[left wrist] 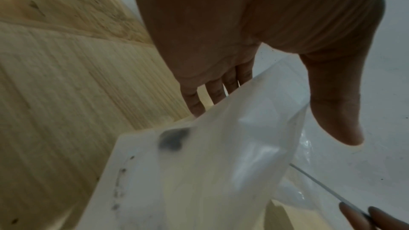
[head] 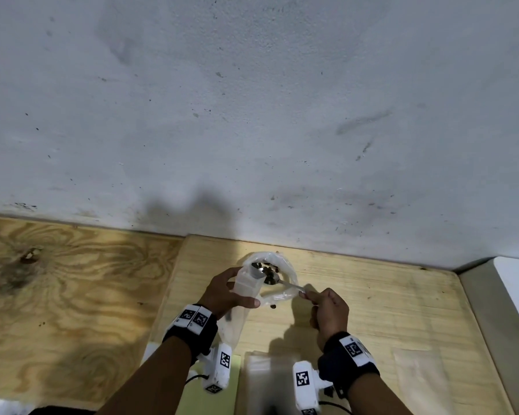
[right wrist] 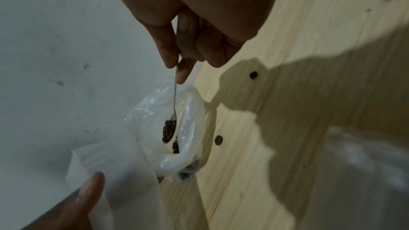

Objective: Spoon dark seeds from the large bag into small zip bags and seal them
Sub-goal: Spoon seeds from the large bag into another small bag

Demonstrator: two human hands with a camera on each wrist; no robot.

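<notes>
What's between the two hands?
The small zip bag held by the left hand, and the seed-filled spoon held by the right hand, in the head view.

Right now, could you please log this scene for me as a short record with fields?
left hand: left hand holds the small translucent plastic zip bag, mouth open
right hand: right hand pinches the thin metal spoon by its handle
spoon load: dark seeds in the bowl
source: large clear plastic bag, rim rolled down
spill: loose seeds on the pale wooden board
</notes>
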